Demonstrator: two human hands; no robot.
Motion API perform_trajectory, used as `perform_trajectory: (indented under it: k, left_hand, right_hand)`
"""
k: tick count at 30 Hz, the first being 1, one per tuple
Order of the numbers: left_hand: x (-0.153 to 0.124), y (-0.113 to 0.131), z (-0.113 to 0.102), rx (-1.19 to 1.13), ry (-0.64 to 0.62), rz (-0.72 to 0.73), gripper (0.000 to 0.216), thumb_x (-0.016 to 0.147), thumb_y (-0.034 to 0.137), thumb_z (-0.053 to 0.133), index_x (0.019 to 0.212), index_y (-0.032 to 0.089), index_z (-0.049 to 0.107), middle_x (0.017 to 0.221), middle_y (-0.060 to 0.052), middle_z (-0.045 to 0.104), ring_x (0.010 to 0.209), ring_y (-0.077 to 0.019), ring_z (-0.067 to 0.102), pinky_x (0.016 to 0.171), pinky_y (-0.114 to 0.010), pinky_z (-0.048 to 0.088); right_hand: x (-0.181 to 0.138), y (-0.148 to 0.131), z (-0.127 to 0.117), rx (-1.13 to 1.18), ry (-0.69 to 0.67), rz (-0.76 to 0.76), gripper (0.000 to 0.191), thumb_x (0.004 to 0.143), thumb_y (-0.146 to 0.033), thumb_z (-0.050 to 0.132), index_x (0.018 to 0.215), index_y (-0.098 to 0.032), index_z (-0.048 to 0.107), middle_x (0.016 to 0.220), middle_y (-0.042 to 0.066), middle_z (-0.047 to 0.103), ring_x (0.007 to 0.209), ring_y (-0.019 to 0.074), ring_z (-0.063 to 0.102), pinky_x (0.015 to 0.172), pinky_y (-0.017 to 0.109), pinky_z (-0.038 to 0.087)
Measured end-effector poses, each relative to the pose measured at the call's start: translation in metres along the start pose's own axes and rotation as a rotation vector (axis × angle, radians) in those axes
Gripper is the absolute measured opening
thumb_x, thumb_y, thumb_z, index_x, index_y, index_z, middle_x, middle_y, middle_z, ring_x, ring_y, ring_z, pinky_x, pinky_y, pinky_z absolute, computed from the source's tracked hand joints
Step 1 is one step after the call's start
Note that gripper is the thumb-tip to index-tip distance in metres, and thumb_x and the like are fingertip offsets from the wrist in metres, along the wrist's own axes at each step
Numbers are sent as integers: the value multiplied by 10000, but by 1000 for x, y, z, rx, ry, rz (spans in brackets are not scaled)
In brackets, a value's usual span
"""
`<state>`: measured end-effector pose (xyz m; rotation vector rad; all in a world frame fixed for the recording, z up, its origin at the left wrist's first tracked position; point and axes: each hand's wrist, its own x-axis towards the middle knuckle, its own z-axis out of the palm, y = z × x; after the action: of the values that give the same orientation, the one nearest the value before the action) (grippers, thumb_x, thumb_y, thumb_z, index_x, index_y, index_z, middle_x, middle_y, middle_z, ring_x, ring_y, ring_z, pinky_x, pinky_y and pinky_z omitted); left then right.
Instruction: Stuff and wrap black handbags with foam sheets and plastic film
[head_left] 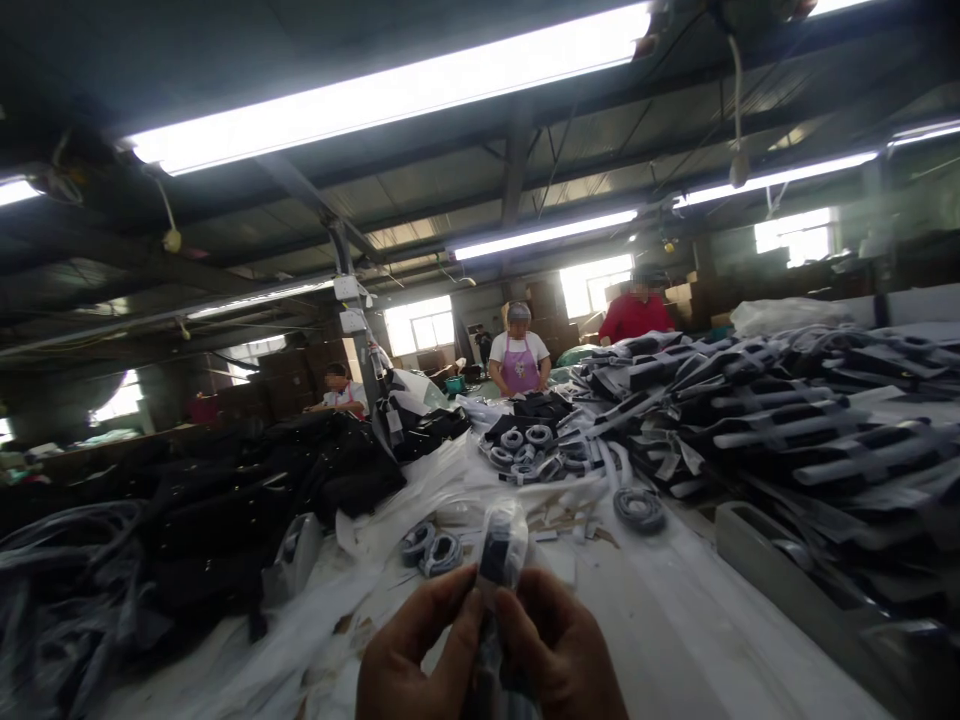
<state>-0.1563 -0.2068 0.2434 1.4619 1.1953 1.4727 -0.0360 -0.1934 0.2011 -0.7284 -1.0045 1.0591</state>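
The tabletop [645,600] carries coils [639,508] and scraps [604,537] beyond the hands [562,650], a black pile [277,480] to the hands' left and a heap of strips [862,452] to their right

Tube lights [397,85] glow under a dark ceiling [225,40], bright windows [420,326] beyond.
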Motion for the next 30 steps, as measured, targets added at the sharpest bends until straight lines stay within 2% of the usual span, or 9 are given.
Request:
perform_trajectory:
  k: [3,5,9,14,19,21,24,27,30]
  left_hand:
    - [4,3,-8,-29,-62,-41,488,650,594,792,969,224,779,923,-66,794,917,-274,736,868,-334,577]
    - [6,7,-13,-37,-99,-63,467,645,570,812,950,218,789,849,-60,792,872,-262,740,844,-327,582]
    - [9,11,-16,-47,-153,-119,411,652,498,833,953,221,797,812,-53,789,851,-243,739,854,-326,581]
    - [11,12,-19,98,-107,59,262,728,446,762,899,253,806,1100,-58,755,1051,-242,697,901,-282,560]
    - [4,16,-22,397,38,105,340,753,426,748,1080,334,726,915,38,795,935,-202,743,871,-286,580]
    - [-2,15,-20,552,110,262,341,780,393,739,1116,383,682,881,95,792,873,-162,753,808,-237,587]
    - [-11,8,-15,761,217,644,335,821,293,717,1135,389,650,948,127,786,846,-110,752,783,-169,575]
    - [-15,-2,-12,945,302,941,359,862,224,679,1207,311,626,1101,76,767,920,-101,740,847,-154,554]
    - [-17,-11,-8,1044,319,1097,384,894,151,619,1276,187,601,1182,2,744,1010,-100,717,958,-151,496]
  right_hand:
    - [1,-5,-1,73,-105,60,443,701,-571,808,825,-157,714,654,4,616,567,131,529,521,224,386]
    - [1,-8,0,104,-150,78,456,697,-562,811,906,-165,730,723,28,671,605,159,582,542,244,428]
    - [-5,-9,10,86,-46,15,465,700,-520,823,1001,-181,719,902,78,747,873,274,698,834,374,544]
    - [-13,-7,20,114,62,-14,461,698,-499,834,1006,-185,697,978,101,761,960,305,710,863,385,568]
    - [-15,-6,22,171,36,15,479,680,-474,854,1027,-188,689,1044,120,763,1012,327,705,915,424,551]
    - [-16,-7,23,206,45,26,471,679,-462,859,1022,-185,691,1053,125,764,1029,332,702,937,438,541]
    - [-17,-9,25,275,53,29,439,694,-423,861,1027,-193,692,1065,113,766,1054,328,696,968,441,528]
    - [-16,-8,24,313,44,12,435,702,-390,864,1058,-203,700,1079,96,765,1071,320,691,981,427,524]
    - [-13,-6,19,307,13,-14,434,697,-387,869,1057,-205,710,1080,89,764,1063,314,692,963,410,536]
